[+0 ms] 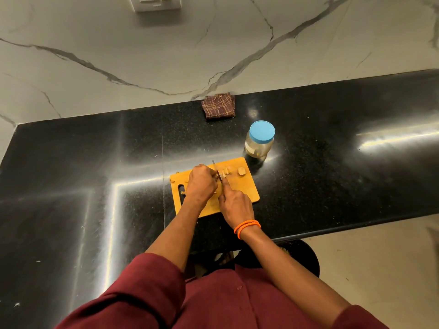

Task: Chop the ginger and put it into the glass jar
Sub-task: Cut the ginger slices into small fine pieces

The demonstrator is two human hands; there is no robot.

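Observation:
A wooden cutting board (247,189) lies on the black counter. My left hand (200,184) curls over a piece of ginger and holds it down on the board; most of that piece is hidden under my fingers. My right hand (235,205) grips the handle of a knife (217,170), forefinger along its back, the blade standing just right of my left fingers. Cut ginger slices (225,172) lie beside the blade, and a separate chunk of ginger (241,171) sits further right. The glass jar (259,143) stands behind the board with its blue lid on.
A folded brown checked cloth (218,106) lies at the back of the black counter (332,162), against the marble wall. The counter's front edge runs just behind my right wrist. A wall socket (155,3) is at the top.

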